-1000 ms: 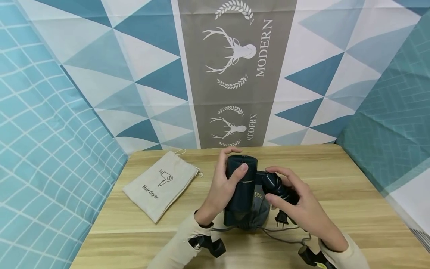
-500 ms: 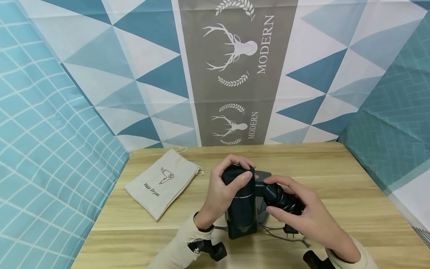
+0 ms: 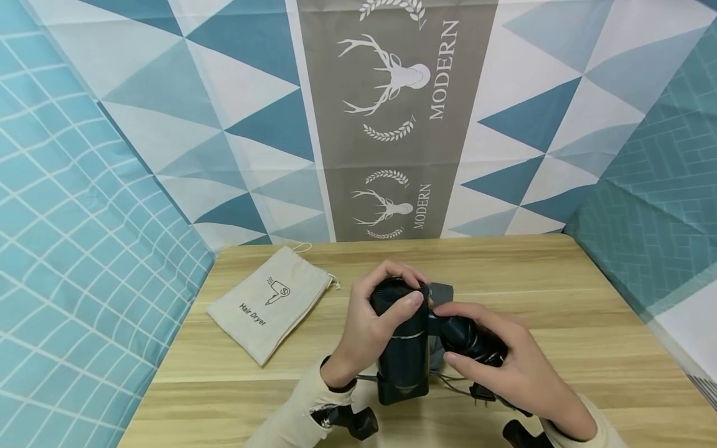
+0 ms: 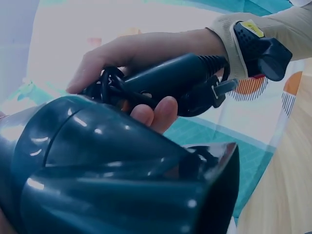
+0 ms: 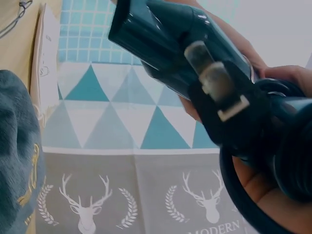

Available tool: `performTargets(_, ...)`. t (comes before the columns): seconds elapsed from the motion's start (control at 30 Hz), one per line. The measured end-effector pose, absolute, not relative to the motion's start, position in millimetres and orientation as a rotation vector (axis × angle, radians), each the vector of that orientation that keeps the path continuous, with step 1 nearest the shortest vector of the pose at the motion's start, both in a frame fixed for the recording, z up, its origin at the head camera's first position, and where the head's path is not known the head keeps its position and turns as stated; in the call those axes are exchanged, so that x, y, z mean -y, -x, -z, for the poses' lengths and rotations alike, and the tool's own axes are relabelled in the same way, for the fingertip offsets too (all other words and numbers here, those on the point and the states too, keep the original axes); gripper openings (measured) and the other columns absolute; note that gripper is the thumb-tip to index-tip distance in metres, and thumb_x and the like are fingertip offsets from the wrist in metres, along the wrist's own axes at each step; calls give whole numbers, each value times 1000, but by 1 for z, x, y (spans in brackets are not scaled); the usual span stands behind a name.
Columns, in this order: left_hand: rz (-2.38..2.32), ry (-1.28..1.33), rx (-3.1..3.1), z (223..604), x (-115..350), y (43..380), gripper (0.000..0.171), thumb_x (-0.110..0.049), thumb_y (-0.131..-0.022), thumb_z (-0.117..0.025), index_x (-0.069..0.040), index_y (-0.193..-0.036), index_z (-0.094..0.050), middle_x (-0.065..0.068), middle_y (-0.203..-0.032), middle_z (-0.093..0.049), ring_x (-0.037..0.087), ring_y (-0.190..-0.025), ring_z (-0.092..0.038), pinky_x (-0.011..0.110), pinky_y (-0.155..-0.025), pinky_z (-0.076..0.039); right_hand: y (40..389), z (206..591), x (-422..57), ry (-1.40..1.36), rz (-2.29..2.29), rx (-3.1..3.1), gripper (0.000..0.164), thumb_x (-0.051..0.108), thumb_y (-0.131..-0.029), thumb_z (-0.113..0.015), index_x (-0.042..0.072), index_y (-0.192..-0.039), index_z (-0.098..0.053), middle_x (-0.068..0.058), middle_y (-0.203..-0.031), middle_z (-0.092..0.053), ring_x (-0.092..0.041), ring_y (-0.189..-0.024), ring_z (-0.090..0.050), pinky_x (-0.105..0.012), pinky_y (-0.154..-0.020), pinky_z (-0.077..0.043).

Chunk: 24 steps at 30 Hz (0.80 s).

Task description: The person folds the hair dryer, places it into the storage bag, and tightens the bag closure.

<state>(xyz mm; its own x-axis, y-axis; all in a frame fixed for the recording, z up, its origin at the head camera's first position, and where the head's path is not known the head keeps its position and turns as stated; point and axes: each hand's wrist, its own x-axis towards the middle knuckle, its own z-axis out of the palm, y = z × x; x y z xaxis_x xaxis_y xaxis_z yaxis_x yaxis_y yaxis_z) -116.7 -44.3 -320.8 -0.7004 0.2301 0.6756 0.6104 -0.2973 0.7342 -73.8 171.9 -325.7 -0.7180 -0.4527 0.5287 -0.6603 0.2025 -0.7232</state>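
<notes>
A dark, glossy hair dryer (image 3: 404,361) is held between both hands above the tabletop, its flattened nozzle (image 4: 219,185) facing back toward the person. My left hand (image 3: 364,326) grips the far end of its barrel, thumb on top and fingers over the end. My right hand (image 3: 521,364) wraps round the handle (image 4: 163,78), on which a black cord (image 4: 112,87) is bundled. From that bundle a two-pin plug (image 5: 219,97) sticks out beside the handle. Partly hidden under the dryer lies a dark grey cloth pouch (image 3: 442,292) with yellow print.
A beige drawstring bag (image 3: 271,305) printed "Hair Dryer" lies flat at the table's left. Thin drawstrings (image 3: 450,382) trail from under the dryer. Patterned cloth walls (image 3: 269,112) stand behind and beside the wooden table (image 3: 521,267).
The dryer has shifted toward the person and tipped, showing more of the pouch behind it. My left fingers have come over the barrel's far end; my right hand has moved slightly right and nearer.
</notes>
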Motion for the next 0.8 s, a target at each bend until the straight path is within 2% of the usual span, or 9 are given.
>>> performTargets(0.17, 2057, 1015, 1602, 318, 45, 111, 16, -14, -95, -63, 1, -99, -58, 22, -106, -64, 32, -88, -68, 43, -80, -58, 76, 333, -166, -1089, -1566, 2111, 63, -18, -74, -74, 0, -133, -57, -9, -116, -67, -14, -81, -64, -24, -63, -52)
performTargets(0.3, 2030, 970, 1579, 317, 45, 110, 15, -13, -94, -64, 0, -97, -58, 22, -104, -66, 35, -94, -67, 41, -80, -58, 79, 339, -161, -1078, -1562, 2023, 63, -19, -70, -75, -4, -129, -59, -7, -105, -69, -10, -69, -59, -22, -56, -47)
performTargets(0.5, 2003, 951, 1562, 315, 45, 110, 15, -12, -92, -65, 0, -95, -58, 22, -102, -67, 37, -96, -66, 40, -82, -57, 80, 341, -156, -1064, -1557, 1947, 61, -20, -68, -75, -7, -126, -60, -8, -113, -69, -11, -71, -62, -22, -58, -50)
performTargets(0.8, 1987, 948, 1531, 314, 46, 108, 18, -14, -93, -66, 1, -94, -58, 23, -102, -67, 38, -96, -66, 41, -80, -57, 77, 343, -153, -1044, -1567, 1882, 56, -16, -70, -77, -8, -124, -61, -9, -112, -70, -12, -72, -65, -20, -64, -53)
